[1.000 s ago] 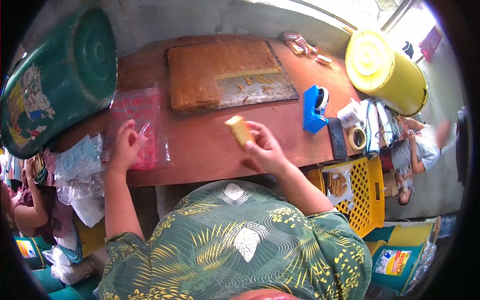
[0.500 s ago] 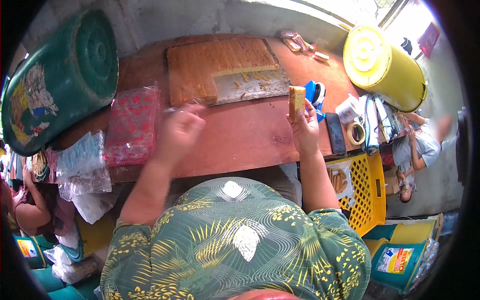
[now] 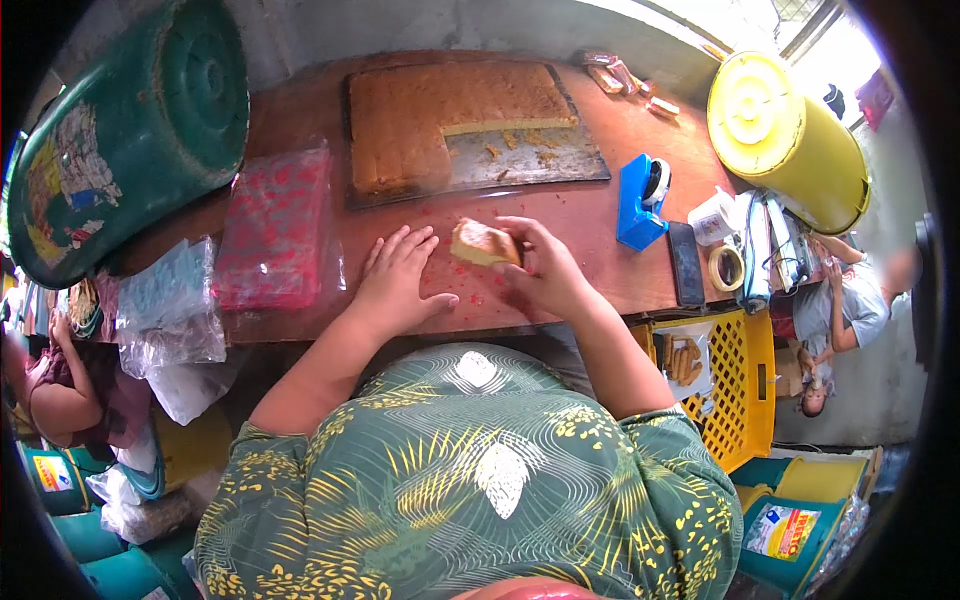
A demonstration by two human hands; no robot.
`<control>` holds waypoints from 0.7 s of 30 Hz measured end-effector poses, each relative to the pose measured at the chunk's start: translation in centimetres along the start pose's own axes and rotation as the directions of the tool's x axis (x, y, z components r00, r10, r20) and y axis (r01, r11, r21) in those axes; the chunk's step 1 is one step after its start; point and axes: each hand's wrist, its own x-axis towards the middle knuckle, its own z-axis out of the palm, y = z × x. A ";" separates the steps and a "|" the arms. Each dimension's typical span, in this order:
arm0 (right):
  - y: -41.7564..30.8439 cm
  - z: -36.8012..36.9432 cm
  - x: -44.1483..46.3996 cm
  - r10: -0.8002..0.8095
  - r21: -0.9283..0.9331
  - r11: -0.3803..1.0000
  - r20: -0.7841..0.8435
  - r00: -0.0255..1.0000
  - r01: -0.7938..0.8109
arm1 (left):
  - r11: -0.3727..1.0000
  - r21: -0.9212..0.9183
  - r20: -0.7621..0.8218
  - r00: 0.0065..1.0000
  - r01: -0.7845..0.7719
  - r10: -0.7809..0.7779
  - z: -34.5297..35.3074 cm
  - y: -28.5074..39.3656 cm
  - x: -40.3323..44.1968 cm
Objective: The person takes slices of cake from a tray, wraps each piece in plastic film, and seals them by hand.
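Observation:
My left hand (image 3: 398, 285) lies with its fingers spread on the table near the front edge and holds nothing. To its right, my right hand (image 3: 548, 262) grips a thick piece of cake (image 3: 480, 243) between thumb and fingers, low over the table. Red marks (image 3: 474, 288) show on the surface under and around the cake piece, seemingly print on a clear plastic sheet. Behind both hands a large flat brown cake (image 3: 400, 125) sits on a dark tray (image 3: 510, 172), whose front right part is bare except for crumbs. A stack of red-printed plastic bags (image 3: 272, 230) lies left of my left hand.
A blue tape dispenser (image 3: 636, 205), a phone (image 3: 686, 264) and a tape roll (image 3: 726, 268) lie at the right. Wrapped pieces (image 3: 612, 75) rest at the back. A green drum (image 3: 130, 150) and yellow drum (image 3: 785, 135) flank the table. People are at both sides.
The right hand has brought the cake piece left and down toward the table. The left hand has come down and now lies spread on the surface; the red marks there are newly visible.

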 end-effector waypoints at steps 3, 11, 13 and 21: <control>1.0 0.7 1.9 -0.037 -0.372 0.927 0.056 0.998 0.055 | 1.000 -0.009 0.000 1.000 -0.009 0.009 -0.2 -0.1 0.1; 2.5 0.0 2.0 -0.080 -0.333 0.936 0.116 0.990 0.115 | 0.999 -0.005 -0.012 0.999 -0.039 0.039 -0.1 -0.8 0.1; 2.0 0.5 1.5 -0.156 -0.453 0.878 0.041 0.987 0.158 | 0.999 -0.013 -0.003 0.999 -0.047 0.047 -0.4 -0.7 0.2; 0.5 1.8 -6.5 -0.356 -0.582 0.701 0.216 0.909 0.413 | 0.966 0.162 -0.362 0.898 -0.202 0.249 -3.5 -0.7 8.7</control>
